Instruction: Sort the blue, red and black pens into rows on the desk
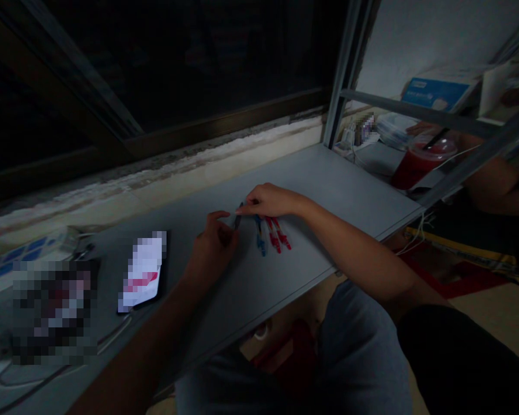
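Head view, dim light. A grey desk (328, 184) runs along a window sill (155, 178).

Left hand (211, 248): fingers curled, thumb and forefinger pinched on a dark pen (237, 219), which stands tilted between the hands. Right hand (270, 200): fingers extended, tips at the pen's upper end; whether they grip it or only touch it, cannot tell.

State of the desk: a blue pen (260, 242) and two red pens (277, 235) lie side by side just below the right hand, neither hand on them. Only the dark pen is in hand.

Further left on the desk, a phone (142, 271) lies screen up, display pixelated. At far right, a red drink cup (424, 167) with a black straw stands on a lower shelf, another person's forearm (497, 190) just beyond it. A blue-and-white box (435, 95) sits higher up; its lettering is too small to read. No brand legible on the pens.
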### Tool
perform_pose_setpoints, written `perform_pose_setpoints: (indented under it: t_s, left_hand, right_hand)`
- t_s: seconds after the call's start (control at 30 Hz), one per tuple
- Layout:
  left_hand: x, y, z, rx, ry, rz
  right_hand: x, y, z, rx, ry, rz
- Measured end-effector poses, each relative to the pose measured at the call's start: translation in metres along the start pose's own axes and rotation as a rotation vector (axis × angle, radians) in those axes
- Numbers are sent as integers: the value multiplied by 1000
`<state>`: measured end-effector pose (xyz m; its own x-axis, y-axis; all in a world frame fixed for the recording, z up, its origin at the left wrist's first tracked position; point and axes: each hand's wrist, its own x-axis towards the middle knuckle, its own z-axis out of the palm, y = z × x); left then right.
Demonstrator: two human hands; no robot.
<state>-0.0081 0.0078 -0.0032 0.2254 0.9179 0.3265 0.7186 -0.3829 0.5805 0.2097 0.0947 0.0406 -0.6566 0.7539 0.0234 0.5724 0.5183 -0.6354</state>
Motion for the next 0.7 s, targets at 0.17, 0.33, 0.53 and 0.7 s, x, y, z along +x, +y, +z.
perform_pose_setpoints:
  t_s: [0.17, 0.33, 0.53, 0.7]
  left_hand:
    - [-5, 9, 5, -213, 67, 74]
    - [-10, 16, 8, -147, 100, 160]
    - [-6, 9, 5, 175, 77, 164]
    - [-4, 11, 2, 126, -15, 115]
  right_hand:
    - [-3, -13, 7, 440, -139, 143]
    - [-3, -17, 9, 561, -113, 127]
    - [-1, -17, 8, 574, 82, 239]
    - [2, -10, 9, 629, 95, 178]
